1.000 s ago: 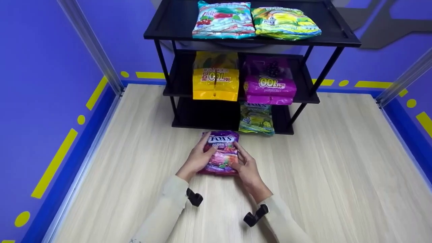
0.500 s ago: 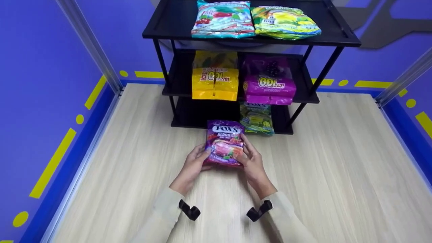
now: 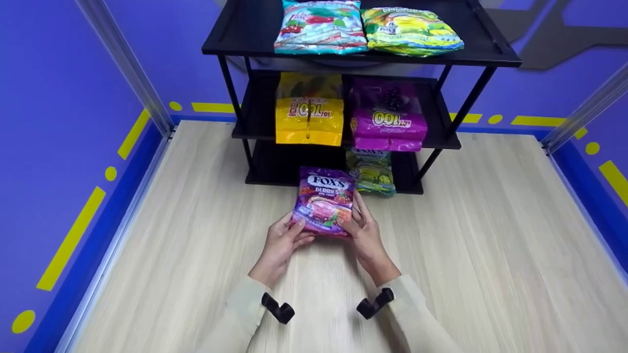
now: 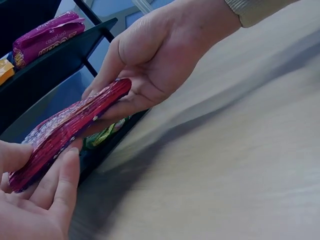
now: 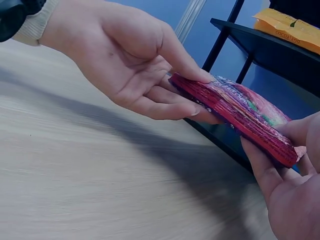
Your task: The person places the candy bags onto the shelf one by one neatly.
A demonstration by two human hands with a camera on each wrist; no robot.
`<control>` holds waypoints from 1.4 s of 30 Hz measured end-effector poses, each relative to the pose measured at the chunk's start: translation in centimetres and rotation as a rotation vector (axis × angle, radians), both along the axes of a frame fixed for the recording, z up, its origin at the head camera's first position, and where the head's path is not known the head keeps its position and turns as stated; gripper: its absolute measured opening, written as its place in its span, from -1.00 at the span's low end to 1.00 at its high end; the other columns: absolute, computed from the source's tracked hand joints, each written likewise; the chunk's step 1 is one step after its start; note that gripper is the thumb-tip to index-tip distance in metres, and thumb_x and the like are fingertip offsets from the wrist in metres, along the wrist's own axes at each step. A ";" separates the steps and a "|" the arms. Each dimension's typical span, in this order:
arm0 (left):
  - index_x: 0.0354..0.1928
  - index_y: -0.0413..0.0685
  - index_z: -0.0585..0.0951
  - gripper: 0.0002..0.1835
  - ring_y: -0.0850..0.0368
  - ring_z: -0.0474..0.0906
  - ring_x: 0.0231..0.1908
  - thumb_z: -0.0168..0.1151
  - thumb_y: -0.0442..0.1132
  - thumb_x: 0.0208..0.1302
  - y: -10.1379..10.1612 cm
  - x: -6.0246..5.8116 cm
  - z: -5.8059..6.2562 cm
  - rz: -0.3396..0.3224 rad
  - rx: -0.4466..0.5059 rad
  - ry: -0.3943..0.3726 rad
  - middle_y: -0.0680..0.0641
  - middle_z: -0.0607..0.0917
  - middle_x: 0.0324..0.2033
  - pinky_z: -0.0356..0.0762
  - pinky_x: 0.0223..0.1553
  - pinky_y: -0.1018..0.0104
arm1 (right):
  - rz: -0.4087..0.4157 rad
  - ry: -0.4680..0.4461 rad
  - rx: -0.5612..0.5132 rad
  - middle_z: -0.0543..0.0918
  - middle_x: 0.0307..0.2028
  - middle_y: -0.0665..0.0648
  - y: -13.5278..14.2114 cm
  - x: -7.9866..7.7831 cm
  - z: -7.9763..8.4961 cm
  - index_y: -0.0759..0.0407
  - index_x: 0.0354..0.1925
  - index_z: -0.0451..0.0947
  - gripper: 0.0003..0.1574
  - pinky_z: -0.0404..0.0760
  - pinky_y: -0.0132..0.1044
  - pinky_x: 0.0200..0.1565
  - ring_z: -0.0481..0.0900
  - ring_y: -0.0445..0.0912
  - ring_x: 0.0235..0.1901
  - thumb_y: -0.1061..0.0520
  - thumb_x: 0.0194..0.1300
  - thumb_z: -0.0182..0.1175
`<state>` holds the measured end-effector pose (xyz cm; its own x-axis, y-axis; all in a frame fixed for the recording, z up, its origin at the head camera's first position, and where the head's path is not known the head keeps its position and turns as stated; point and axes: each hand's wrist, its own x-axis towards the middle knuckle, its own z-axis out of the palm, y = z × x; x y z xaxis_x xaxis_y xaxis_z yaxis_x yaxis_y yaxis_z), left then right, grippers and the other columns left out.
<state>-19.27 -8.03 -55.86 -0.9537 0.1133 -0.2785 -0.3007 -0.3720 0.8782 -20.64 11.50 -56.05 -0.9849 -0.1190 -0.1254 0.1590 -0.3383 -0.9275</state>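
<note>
Between my two hands is a purple bag of Fox's berries candy [image 3: 325, 201], held above the table by its lower corners. My left hand [image 3: 280, 247] pinches the left corner, thumb on the front and fingers beneath. On the other side my right hand [image 3: 369, 242] grips the right edge, its thumb across the front and fingers behind. Both wrist views show the bag's red crimped bottom edge [image 4: 75, 127] tilted, with a gap and shadow below it. Just behind the bag, on the bottom shelf's right side, a green Fox's candy bag [image 3: 375, 176] is partly covered.
A black three-tier shelf [image 3: 235, 49] stands at the back. Its top bears a teal candy bag [image 3: 321, 29] and a yellow-green one [image 3: 412, 32]. On the middle tier sit a yellow bag [image 3: 309, 120] and a purple bag [image 3: 390, 127]. Blue walls [image 3: 59, 122] enclose the wooden table [image 3: 196, 235].
The berries candy bag has risen off the table and moved forward toward the bottom shelf. My left hand has shifted down from its upper left side to the lower left corner.
</note>
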 end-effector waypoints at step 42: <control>0.28 -0.31 0.31 -0.58 0.14 0.68 -0.38 -0.01 -0.35 0.44 -0.8 -3.7 -0.2 0.178 -0.035 -0.116 -0.14 0.59 -0.20 0.71 -0.09 0.24 | 0.094 -0.089 -0.042 0.26 0.37 0.45 -0.8 1.7 -1.8 0.34 0.46 0.03 -0.30 0.64 -0.15 0.11 0.63 0.01 0.09 0.14 0.49 -0.02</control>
